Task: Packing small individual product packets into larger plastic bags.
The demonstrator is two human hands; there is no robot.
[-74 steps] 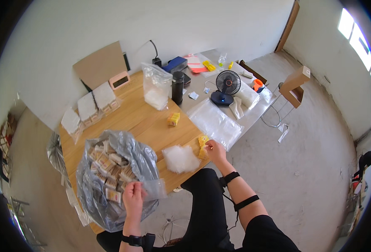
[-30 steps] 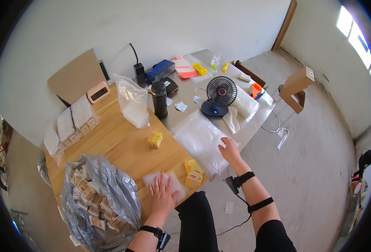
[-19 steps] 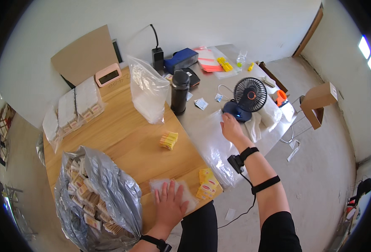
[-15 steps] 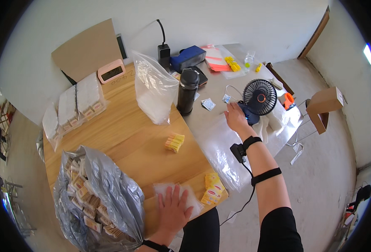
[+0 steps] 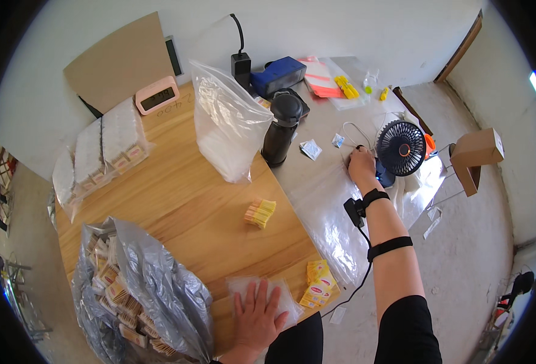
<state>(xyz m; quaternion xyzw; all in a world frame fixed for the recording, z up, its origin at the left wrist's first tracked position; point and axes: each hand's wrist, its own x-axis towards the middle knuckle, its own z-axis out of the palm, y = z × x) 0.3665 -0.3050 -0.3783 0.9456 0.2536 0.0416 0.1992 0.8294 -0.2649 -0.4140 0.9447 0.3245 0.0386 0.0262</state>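
My left hand (image 5: 259, 312) lies flat, fingers spread, on a stack of clear plastic bags (image 5: 236, 285) at the table's near edge. Just right of it is a pile of yellow printed packets (image 5: 318, 284). My right hand (image 5: 363, 167) reaches to the far right, fingers curled together beside the blue base (image 5: 384, 176) of a small black fan (image 5: 402, 148). A small dark bit shows at its fingertips; what they hold is hidden. Farther left on the wooden table sits a small bundle of yellow packets (image 5: 260, 213).
An open grey bag (image 5: 165, 285) full of small packets fills the near left. A black bottle (image 5: 281, 130) and a large clear bag (image 5: 226, 127) stand mid-table. Wrapped white packs (image 5: 101, 145) and a pink clock (image 5: 157, 95) are at the back left. A cardboard box (image 5: 477, 151) is at the right.
My right hand has gone from stretched fingers to curled ones beside the fan. The fan has shifted to the right. My left hand stays flat on the bags; the view has shifted slightly.
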